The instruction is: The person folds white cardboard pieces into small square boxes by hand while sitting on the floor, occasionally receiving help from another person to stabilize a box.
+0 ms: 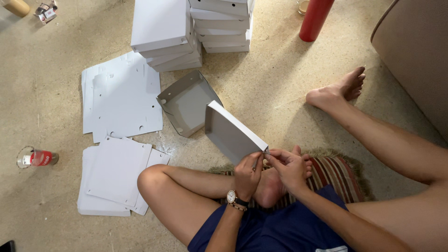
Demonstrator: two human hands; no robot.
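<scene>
Person seated on floor, both hands raised in front of the knees, working one corner of a half-folded white cardboard box lid. Left hand, watch on wrist, is closed around the lid's near edge from below; right hand pinches the same corner between thumb and fingertips. The lid is tilted, its far end up and away from the body, above the floor and clear of it. Judgement: thin card, light, stiff along the folded walls but easily creased on the flat panel; best held at the folded corners and edges, as now. Just beyond it lies a folded box tray, open side up, nothing in it. Finished white boxes stand stacked further off; contents not visible. Flat die-cut blanks and a second pile lie to the left. Red cylinder upright at top; small red-labelled jar at far left.
</scene>
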